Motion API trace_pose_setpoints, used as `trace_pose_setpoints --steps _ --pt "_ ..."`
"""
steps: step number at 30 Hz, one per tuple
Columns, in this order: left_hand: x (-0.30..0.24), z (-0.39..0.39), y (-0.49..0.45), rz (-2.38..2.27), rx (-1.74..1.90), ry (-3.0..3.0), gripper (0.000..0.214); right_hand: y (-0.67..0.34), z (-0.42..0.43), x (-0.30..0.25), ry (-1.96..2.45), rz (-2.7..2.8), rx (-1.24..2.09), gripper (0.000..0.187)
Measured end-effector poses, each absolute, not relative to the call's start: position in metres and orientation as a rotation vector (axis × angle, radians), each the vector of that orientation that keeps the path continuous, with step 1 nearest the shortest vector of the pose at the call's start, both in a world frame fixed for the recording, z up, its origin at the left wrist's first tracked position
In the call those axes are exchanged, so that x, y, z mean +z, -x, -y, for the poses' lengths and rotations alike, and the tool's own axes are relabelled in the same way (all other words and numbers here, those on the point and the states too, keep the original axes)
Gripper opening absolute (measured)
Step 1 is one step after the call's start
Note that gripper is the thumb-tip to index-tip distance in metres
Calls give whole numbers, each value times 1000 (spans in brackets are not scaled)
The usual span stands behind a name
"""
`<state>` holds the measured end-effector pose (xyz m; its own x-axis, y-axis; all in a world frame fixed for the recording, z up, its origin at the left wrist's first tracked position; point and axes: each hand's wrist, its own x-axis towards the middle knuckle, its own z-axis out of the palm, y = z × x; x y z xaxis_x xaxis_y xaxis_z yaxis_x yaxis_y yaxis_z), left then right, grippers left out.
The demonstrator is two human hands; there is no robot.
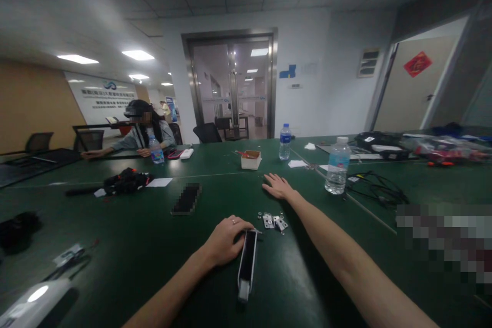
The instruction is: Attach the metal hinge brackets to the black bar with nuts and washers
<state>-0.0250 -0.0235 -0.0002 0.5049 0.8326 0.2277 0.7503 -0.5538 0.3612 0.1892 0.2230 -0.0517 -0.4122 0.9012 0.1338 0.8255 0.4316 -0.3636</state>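
Note:
My left hand [229,238], a ring on one finger, is closed round the far end of a long, narrow silver channel-shaped piece [247,261] with a dark inside. That piece points towards me on the green table, and a thin rod-like part sticks out at its far end. My right hand [278,187] reaches forward over the tabletop, fingers spread, with nothing visible in it. Just beyond its fingertips stands a small open cardboard box [251,163] with red items in it. Between my hands lie several small metal plates with holes [274,222], with small nut-like pieces around them.
A large water bottle [337,166] stands right of my right hand, near black cables [378,190]. Another bottle [285,142] is farther back. A dark phone-like slab [186,199] lies to the left. Across the table sits a person [161,130] wearing headgear.

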Motion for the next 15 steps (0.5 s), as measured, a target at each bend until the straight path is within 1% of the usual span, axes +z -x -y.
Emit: trace_pose_setpoints --steps 2,7,11,15 --pt "0 23 25 -1351 560 -2519 30 -178 -237 -55 1466 2441 369 70" --pt "1 22 25 -1363 557 -2479 32 -168 -248 -57 1382 2545 404 60" --pt "0 24 26 -1378 555 -2479 31 -174 -231 -53 1318 2562 433 57" --pt "-5 26 27 -1443 601 -2491 28 -181 -195 -46 1297 2533 478 62"
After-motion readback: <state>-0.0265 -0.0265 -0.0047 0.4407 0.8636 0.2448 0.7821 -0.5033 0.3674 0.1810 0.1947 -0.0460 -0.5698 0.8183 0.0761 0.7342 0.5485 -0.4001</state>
